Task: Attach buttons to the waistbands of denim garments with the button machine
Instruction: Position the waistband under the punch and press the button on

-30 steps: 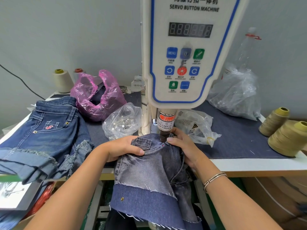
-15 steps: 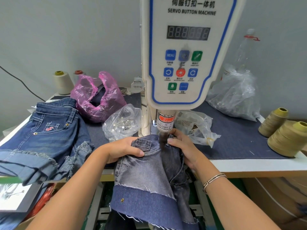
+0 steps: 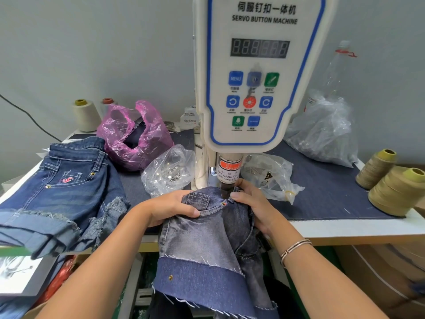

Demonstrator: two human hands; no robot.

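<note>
A: Why does the person hold the grey shorts (image 3: 207, 240) like that, bunched at the top?

B: To lay the waistband flat under the plunger (image 3: 226, 191) of the button machine (image 3: 257, 72). The left hand (image 3: 170, 209) sits just left of the plunger, fingers curled together over the band and thumb pressed along the front, pinching the cloth. The right hand (image 3: 255, 206) is just right of the plunger, its fingers folded round the band's edge and the fly, with one fingertip very near the metal.

A: So the cloth is stretched between them?

B: It looks so; each hand pulls away from the plunger, which would keep the spot taut. The rest of the shorts hangs off the table's front edge, below the plunger, probably so its weight doesn't bunch under the head.

A: Is a button seated yet?

B: A small glint shows at the plunger's foot, but it may be a rivet; the view is too cramped to say.

A: And the other things?

B: Blue shorts (image 3: 62, 187) lie well left of the plunger. A clear bag of metal parts (image 3: 169, 172) lies just left of it, within reach, likely as button stock.
</note>
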